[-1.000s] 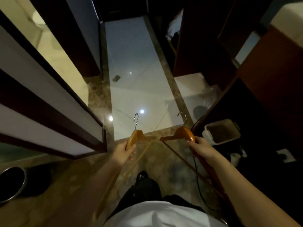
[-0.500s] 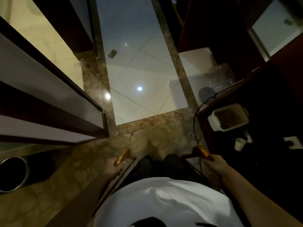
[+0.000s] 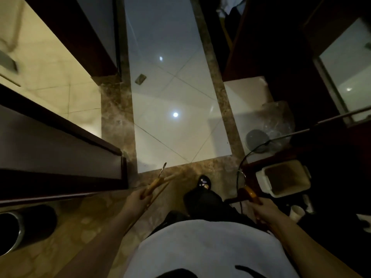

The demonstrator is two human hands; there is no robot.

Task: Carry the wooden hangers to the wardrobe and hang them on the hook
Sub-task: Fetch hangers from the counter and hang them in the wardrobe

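I hold one wooden hanger in each hand, low in front of my body. My left hand (image 3: 136,197) grips a light wooden hanger (image 3: 155,183) whose metal hook points forward over the marble floor strip. My right hand (image 3: 265,207) grips a second orange-brown wooden hanger (image 3: 249,192), its hook near a dark cable. Most of that hanger's bar is hidden behind my hand and arm. No wardrobe hook can be made out in the dim view.
A white tiled corridor (image 3: 172,97) runs ahead between dark wooden door frames (image 3: 60,153). A metal bin (image 3: 10,231) stands at the lower left. On the right are a white tray (image 3: 267,184), a paper cup (image 3: 297,212), a black cable (image 3: 241,163) and a clear plastic bag (image 3: 279,121).
Both hands have dropped from chest height down beside my hips with the hangers. I have moved forward, and my view tilts more steeply toward the floor.
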